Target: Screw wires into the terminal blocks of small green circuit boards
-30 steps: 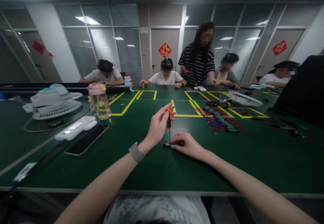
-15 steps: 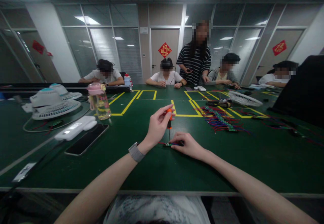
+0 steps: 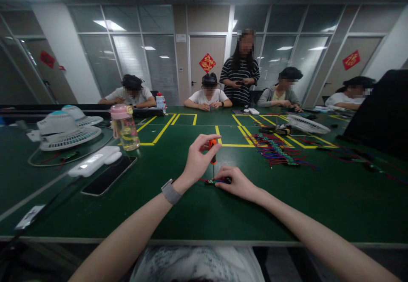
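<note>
My left hand (image 3: 201,154), with a grey watch band at the wrist, has its fingers round the orange and black handle of a screwdriver (image 3: 213,156). The screwdriver is upright, its thin shaft reaching down to a small green circuit board (image 3: 210,182) on the green table (image 3: 178,226). From the right, my right hand (image 3: 234,182) pinches the board's right end, fingertips close to the shaft. Red wires leave the board on its left; darker wires run under my right hand. The screwdriver's tip is too small to make out.
A phone (image 3: 110,175), a white device (image 3: 94,161), a pink-lidded bottle (image 3: 125,129) and white fans (image 3: 70,133) lie left. A row of wired boards (image 3: 277,148) is at right, near a fan grille (image 3: 308,123). Several people are across the table, one standing (image 3: 240,75).
My left index finger has straightened and the fingers have shifted on the screwdriver handle. The standing person has moved slightly left, hands now together.
</note>
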`<state>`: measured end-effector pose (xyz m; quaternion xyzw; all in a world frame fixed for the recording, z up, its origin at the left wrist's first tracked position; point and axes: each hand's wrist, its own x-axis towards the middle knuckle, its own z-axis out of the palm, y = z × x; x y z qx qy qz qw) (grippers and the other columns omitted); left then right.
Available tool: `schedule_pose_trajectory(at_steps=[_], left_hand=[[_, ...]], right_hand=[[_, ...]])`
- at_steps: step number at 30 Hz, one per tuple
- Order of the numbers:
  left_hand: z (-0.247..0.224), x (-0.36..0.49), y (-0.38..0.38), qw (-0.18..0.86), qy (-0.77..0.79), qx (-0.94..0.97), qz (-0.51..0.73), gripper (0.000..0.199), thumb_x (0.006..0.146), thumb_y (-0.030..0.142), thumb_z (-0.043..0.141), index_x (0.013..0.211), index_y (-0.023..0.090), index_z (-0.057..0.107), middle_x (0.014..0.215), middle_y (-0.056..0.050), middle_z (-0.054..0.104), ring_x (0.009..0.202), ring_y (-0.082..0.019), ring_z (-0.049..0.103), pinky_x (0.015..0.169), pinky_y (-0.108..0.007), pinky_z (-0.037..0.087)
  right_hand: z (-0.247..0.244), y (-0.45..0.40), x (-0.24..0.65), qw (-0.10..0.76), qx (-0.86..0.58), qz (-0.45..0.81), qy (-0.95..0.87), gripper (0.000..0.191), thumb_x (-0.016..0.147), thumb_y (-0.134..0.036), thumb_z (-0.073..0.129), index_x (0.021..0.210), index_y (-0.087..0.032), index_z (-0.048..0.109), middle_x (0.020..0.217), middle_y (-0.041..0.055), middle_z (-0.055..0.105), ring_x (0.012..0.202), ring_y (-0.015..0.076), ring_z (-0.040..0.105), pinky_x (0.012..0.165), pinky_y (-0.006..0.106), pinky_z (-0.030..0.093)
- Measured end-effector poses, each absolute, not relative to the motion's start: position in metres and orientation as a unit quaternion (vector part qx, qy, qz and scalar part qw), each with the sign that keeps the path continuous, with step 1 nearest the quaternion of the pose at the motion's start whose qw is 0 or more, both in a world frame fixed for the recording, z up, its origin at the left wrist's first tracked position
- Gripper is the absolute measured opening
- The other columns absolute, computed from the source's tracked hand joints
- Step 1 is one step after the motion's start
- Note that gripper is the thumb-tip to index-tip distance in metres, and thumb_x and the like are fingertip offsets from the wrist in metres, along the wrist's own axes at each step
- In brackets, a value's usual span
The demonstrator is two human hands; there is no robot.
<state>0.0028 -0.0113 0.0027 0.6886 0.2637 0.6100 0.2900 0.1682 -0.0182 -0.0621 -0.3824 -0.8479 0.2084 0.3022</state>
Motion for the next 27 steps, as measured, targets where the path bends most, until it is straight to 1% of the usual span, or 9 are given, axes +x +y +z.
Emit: schedule_pose_trajectory(at_steps=[3,6,8,11,13,15,19,23,27], left_hand=[[0.0028,0.0020,-0.0112,0.261,0.268,0.694,0.615,0.022,0.084,0.030,0.062,0.104,0.022,0.069,0.102,-0.005,0.054,0.089,-0.013,0.058,0.075,-0.022,0.052],[0.0034,0.0028,-0.0112,0.338,0.234,0.683,0.604,0.030,0.093,0.029,0.046,0.116,0.022,0.063,0.109,-0.007,0.057,0.088,-0.014,0.061,0.076,-0.026,0.054],[0.0035,0.0032,-0.0113,0.371,0.224,0.672,0.601,0.032,0.092,0.029,0.047,0.119,0.020,0.060,0.103,-0.007,0.060,0.083,-0.013,0.062,0.075,-0.029,0.055],[0.0026,0.0024,-0.0116,0.310,0.259,0.681,0.611,0.026,0.086,0.029,0.059,0.109,0.020,0.066,0.096,-0.005,0.058,0.083,-0.013,0.060,0.074,-0.026,0.054],[0.0017,0.0015,-0.0117,0.247,0.283,0.689,0.620,0.024,0.082,0.029,0.064,0.104,0.022,0.069,0.099,-0.005,0.054,0.090,-0.014,0.058,0.077,-0.024,0.052],[0.0013,0.0013,-0.0118,0.233,0.281,0.694,0.620,0.025,0.085,0.030,0.061,0.107,0.024,0.069,0.108,-0.006,0.051,0.100,-0.016,0.056,0.082,-0.024,0.051],[0.0022,0.0032,-0.0121,0.329,0.230,0.687,0.605,0.032,0.094,0.028,0.044,0.120,0.023,0.061,0.124,-0.009,0.053,0.101,-0.017,0.060,0.082,-0.029,0.054],[0.0024,0.0029,-0.0125,0.326,0.249,0.681,0.606,0.030,0.089,0.027,0.053,0.118,0.019,0.061,0.105,-0.007,0.063,0.086,-0.014,0.063,0.076,-0.027,0.054],[0.0013,0.0008,-0.0122,0.230,0.284,0.707,0.606,0.026,0.085,0.028,0.061,0.109,0.022,0.067,0.103,-0.006,0.055,0.092,-0.014,0.057,0.081,-0.025,0.051]], right_hand=[[-0.0619,-0.0183,0.1682,0.302,-0.380,0.206,-0.850,0.013,0.077,-0.016,0.068,0.088,-0.016,0.075,0.081,0.0051,0.065,0.072,0.0150,0.060,0.067,0.026,0.047],[-0.0617,-0.0184,0.1684,0.301,-0.379,0.210,-0.849,0.013,0.077,-0.016,0.068,0.088,-0.016,0.075,0.082,0.0051,0.065,0.072,0.0148,0.060,0.067,0.025,0.047],[-0.0616,-0.0184,0.1685,0.302,-0.378,0.213,-0.849,0.014,0.077,-0.016,0.068,0.088,-0.016,0.075,0.082,0.0053,0.065,0.072,0.0148,0.060,0.067,0.025,0.047],[-0.0617,-0.0184,0.1683,0.303,-0.377,0.210,-0.850,0.014,0.077,-0.016,0.068,0.089,-0.016,0.075,0.082,0.0054,0.065,0.073,0.0151,0.060,0.068,0.025,0.047],[-0.0617,-0.0183,0.1680,0.301,-0.377,0.206,-0.851,0.014,0.077,-0.016,0.068,0.089,-0.016,0.075,0.081,0.0051,0.065,0.073,0.0152,0.060,0.068,0.025,0.047],[-0.0616,-0.0180,0.1677,0.300,-0.377,0.204,-0.852,0.013,0.077,-0.016,0.068,0.088,-0.016,0.075,0.081,0.0050,0.065,0.073,0.0153,0.060,0.068,0.025,0.047],[-0.0611,-0.0177,0.1676,0.301,-0.376,0.202,-0.853,0.014,0.077,-0.017,0.068,0.089,-0.015,0.075,0.081,0.0053,0.065,0.072,0.0152,0.060,0.067,0.026,0.047],[-0.0609,-0.0183,0.1682,0.298,-0.378,0.204,-0.853,0.014,0.077,-0.016,0.067,0.089,-0.016,0.075,0.082,0.0052,0.065,0.072,0.0150,0.060,0.068,0.025,0.047],[-0.0611,-0.0188,0.1686,0.299,-0.377,0.202,-0.853,0.013,0.077,-0.017,0.067,0.088,-0.017,0.075,0.082,0.0047,0.065,0.073,0.0148,0.060,0.068,0.025,0.047]])
